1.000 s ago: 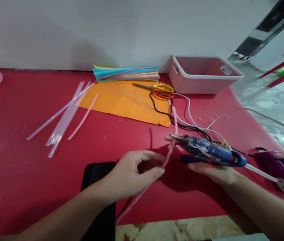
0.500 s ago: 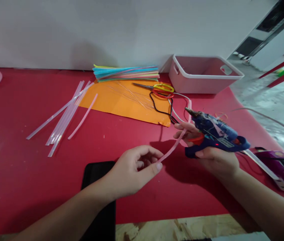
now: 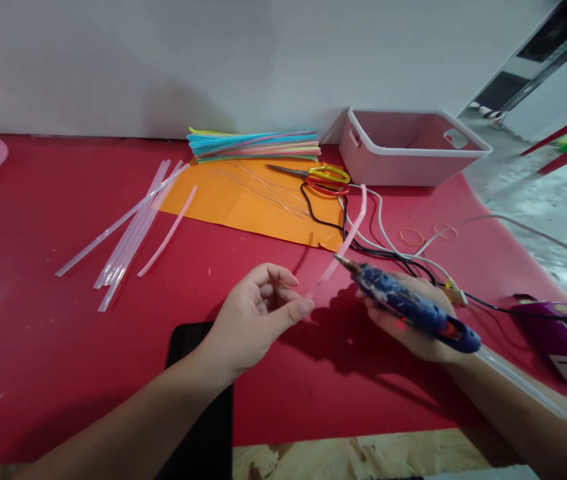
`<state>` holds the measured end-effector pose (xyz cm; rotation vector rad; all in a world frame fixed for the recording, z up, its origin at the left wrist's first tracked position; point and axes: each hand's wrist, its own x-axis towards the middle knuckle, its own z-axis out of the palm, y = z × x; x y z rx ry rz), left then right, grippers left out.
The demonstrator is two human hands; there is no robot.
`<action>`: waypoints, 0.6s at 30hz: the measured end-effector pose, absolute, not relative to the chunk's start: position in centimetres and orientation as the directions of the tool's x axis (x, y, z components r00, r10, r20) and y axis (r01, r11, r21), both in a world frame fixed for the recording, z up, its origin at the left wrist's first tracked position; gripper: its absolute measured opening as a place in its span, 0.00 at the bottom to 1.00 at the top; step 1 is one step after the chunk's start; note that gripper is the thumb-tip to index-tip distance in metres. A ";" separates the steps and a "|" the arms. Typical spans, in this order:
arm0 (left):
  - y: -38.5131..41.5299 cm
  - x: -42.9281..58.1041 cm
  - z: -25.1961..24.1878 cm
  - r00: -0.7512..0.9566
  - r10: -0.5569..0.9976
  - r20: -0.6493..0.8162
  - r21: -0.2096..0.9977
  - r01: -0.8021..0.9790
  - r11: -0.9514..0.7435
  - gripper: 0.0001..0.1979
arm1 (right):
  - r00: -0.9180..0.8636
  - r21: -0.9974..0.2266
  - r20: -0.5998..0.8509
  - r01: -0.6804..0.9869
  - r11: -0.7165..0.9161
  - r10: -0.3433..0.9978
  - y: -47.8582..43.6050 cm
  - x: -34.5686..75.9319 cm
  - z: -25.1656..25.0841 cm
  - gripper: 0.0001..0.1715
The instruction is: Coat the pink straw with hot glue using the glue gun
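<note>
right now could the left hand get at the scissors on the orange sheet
Probably not freely: the left hand is pinching a pink straw, and the scissors lie farther back. The path between looks open, though.

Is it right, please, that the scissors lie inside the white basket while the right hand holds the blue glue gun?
No: the head view shows the scissors on the orange paper, beside the basket; the right hand holds the glue gun.

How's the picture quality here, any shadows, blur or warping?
Head view: the left hand, pinching a pink straw, and the right hand with the glue gun throw dark shadows on the red table; its right edge curves from lens warp; the right forearm looks smeared.
</note>
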<state>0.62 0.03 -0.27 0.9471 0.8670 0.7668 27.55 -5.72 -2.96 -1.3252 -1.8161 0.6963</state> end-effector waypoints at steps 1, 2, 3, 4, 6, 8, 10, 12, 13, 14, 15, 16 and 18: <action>0.0 0.6 -0.2 0.443 0.852 -0.279 0.902 -0.183 0.391 0.18 | -0.209 -0.763 0.289 0.539 0.357 0.934 -5.7 27.4 -2.8 0.07; 0.0 0.6 -0.2 0.442 0.852 -0.281 0.898 -0.191 0.396 0.18 | -0.258 -0.737 0.319 0.538 0.409 0.912 -5.6 27.2 -2.6 0.07; 0.0 0.6 -0.2 0.440 0.852 -0.283 0.894 -0.199 0.400 0.18 | -0.305 -0.711 0.348 0.530 0.462 0.886 -5.5 27.0 -2.4 0.07; 0.0 0.6 -0.2 0.440 0.851 -0.285 0.890 -0.207 0.405 0.18 | -0.346 -0.685 0.376 0.520 0.510 0.859 -5.3 26.9 -2.3 0.06; 0.0 0.6 -0.2 0.445 0.848 -0.288 0.880 -0.225 0.417 0.18 | -0.394 -0.659 0.410 0.496 0.565 0.823 -5.1 26.6 -2.1 0.03; 0.1 0.6 -0.2 0.446 0.848 -0.288 0.874 -0.240 0.422 0.19 | -0.412 -0.649 0.428 0.479 0.591 0.804 -4.9 26.5 -2.2 0.03; 0.1 0.6 -0.2 0.443 0.849 -0.287 0.870 -0.250 0.424 0.19 | -0.419 -0.643 0.435 0.476 0.601 0.797 -4.7 26.6 -2.3 0.07; 0.1 0.6 -0.2 0.440 0.852 -0.284 0.866 -0.263 0.425 0.19 | -0.422 -0.635 0.438 0.480 0.605 0.794 -4.5 26.7 -2.5 0.09; 0.1 0.6 -0.2 0.438 0.855 -0.279 0.864 -0.274 0.422 0.19 | -0.426 -0.628 0.441 0.482 0.610 0.790 -4.4 26.9 -2.6 0.09; 0.1 0.6 -0.2 0.433 0.859 -0.272 0.864 -0.283 0.416 0.18 | -0.432 -0.621 0.444 0.484 0.617 0.785 -4.3 27.0 -2.6 0.08; 0.1 0.6 -0.3 0.428 0.865 -0.263 0.866 -0.291 0.407 0.18 | -0.446 -0.612 0.444 0.483 0.626 0.777 -4.2 27.2 -2.6 0.07; 0.1 0.6 -0.4 0.422 0.871 -0.251 0.869 -0.297 0.395 0.17 | -0.467 -0.601 0.442 0.480 0.639 0.766 -4.2 27.3 -2.6 0.05; 0.0 0.6 -0.6 0.422 0.876 -0.233 0.878 -0.296 0.377 0.16 | -0.500 -0.587 0.431 0.478 0.654 0.752 -4.2 27.5 -2.5 0.05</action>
